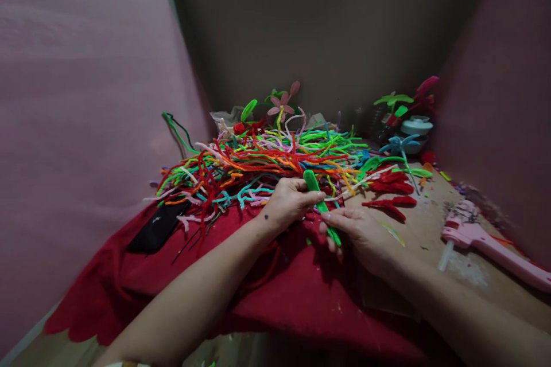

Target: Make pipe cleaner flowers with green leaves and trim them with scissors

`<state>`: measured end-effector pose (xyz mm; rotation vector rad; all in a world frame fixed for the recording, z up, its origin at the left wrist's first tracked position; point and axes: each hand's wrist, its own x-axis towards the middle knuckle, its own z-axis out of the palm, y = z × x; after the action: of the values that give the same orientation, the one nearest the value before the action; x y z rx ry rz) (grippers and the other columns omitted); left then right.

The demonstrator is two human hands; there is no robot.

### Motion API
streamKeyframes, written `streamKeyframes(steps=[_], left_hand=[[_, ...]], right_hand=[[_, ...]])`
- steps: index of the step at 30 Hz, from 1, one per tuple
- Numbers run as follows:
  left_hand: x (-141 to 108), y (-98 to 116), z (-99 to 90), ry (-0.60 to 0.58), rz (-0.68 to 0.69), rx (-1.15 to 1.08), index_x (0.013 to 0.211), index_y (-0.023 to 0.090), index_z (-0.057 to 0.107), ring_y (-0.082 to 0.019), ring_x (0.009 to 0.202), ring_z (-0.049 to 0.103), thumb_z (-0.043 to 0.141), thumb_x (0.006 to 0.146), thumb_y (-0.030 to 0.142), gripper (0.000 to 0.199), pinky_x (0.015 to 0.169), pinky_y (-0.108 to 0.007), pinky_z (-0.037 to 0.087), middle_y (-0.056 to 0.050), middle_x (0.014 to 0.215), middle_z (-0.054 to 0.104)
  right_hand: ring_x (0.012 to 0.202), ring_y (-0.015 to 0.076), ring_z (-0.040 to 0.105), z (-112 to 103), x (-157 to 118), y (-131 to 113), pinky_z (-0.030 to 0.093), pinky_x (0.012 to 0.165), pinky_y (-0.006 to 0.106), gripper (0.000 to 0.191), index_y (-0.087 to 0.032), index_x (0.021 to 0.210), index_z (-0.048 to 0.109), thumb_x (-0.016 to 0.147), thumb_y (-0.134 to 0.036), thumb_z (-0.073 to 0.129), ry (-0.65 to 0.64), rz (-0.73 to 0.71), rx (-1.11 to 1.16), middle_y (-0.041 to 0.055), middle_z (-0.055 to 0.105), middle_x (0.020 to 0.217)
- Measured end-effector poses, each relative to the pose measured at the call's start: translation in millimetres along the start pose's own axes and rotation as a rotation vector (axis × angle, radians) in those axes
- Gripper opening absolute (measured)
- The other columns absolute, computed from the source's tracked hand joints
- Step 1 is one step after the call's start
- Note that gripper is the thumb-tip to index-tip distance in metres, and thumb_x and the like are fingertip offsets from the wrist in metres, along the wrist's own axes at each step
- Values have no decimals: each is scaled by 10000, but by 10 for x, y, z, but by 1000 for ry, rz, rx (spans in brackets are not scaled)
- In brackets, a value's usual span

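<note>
A bright green pipe-cleaner leaf point(315, 188) is held slantwise between both hands, above the near edge of the pile. My left hand point(289, 200) pinches its upper part between thumb and fingers. Lower down, my right hand point(350, 228) is closed on the same leaf, whose bottom end shows between the fingers. Just beyond the hands lies a heap of loose pipe cleaners point(258, 155) in red, green, orange, pink and other colours. Red pipe-cleaner petals point(391, 182) rest to the right of the hands.
A pink hot glue gun point(482, 241) lies at the right on a cardboard sheet point(424, 226). A black phone point(157, 229) sits at the left on the red cloth point(297, 298). Behind stand a pink flower point(282, 104), a blue flower point(400, 143) and a light-blue-lidded jar point(416, 126). Walls rise on both sides.
</note>
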<state>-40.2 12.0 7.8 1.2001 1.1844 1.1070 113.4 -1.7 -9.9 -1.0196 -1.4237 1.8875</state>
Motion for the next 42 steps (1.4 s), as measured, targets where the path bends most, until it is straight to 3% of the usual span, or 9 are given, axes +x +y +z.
streamKeyframes(steps=[3, 7, 12, 16, 20, 23, 31, 36, 42], left_hand=[[30, 40, -50, 74, 94, -3, 598, 123, 548, -28, 405, 328, 701, 582, 342, 268, 422, -185, 259, 66, 478, 421], [31, 78, -135, 255, 302, 289, 554, 138, 541, -45, 448, 326, 636, 671, 328, 243, 451, -187, 283, 63, 475, 402], [29, 115, -196, 442, 622, 385, 740, 166, 607, -69, 570, 461, 575, 749, 304, 142, 559, -182, 376, 26, 627, 536], [11, 175, -172, 377, 419, 39, 843, 179, 538, -28, 379, 324, 540, 773, 395, 227, 375, -164, 259, 60, 580, 480], [-43, 124, -76, -27, 104, 113, 739, 133, 571, -24, 374, 334, 610, 711, 406, 277, 357, -165, 221, 41, 560, 483], [-74, 44, -8, -213, 21, 136, 651, 114, 558, -24, 388, 324, 632, 694, 393, 292, 377, -167, 212, 46, 498, 441], [-84, 136, -58, -61, 51, 14, 710, 133, 549, -37, 393, 336, 579, 756, 372, 246, 399, -171, 241, 55, 449, 423], [-54, 52, -46, -144, -19, 20, 779, 155, 517, -32, 351, 345, 580, 746, 347, 205, 347, -161, 200, 31, 537, 536], [5, 87, 74, -266, -92, 231, 706, 168, 488, -42, 328, 321, 563, 735, 370, 218, 334, -154, 200, 73, 421, 431]], right_hand=[[361, 66, 443, 10, -13, -1, 318, 368, 180, 300, -141, 623, 596, 754, -409, 559, -6, -12, -8, -15, 555, 450], [348, 56, 424, 19, -28, -16, 295, 359, 174, 273, -143, 585, 592, 724, -377, 583, 20, -26, -44, -28, 525, 417], [336, 57, 410, 35, -27, -18, 287, 357, 180, 276, -137, 592, 597, 709, -386, 592, 39, -29, -78, -31, 512, 407], [352, 59, 410, 42, 4, -18, 295, 384, 189, 288, -142, 627, 578, 757, -396, 538, 101, -122, -72, -21, 538, 448], [375, 64, 409, 11, 47, -31, 303, 408, 191, 288, -143, 654, 572, 782, -390, 503, 156, -223, -76, -29, 520, 454], [385, 60, 396, -12, 66, -29, 294, 405, 186, 300, -139, 616, 557, 789, -377, 495, 125, -222, -122, -29, 508, 457], [424, 68, 431, 53, 2, 10, 322, 423, 185, 257, -138, 572, 571, 764, -303, 521, -112, -208, -363, -14, 533, 493], [492, 72, 449, 57, -64, 27, 320, 457, 176, 216, -129, 652, 633, 768, -285, 539, -199, -376, -544, -23, 539, 536], [463, 56, 394, 34, -105, 49, 278, 445, 176, 215, -132, 660, 657, 768, -284, 549, -227, -554, -782, -35, 507, 505]])
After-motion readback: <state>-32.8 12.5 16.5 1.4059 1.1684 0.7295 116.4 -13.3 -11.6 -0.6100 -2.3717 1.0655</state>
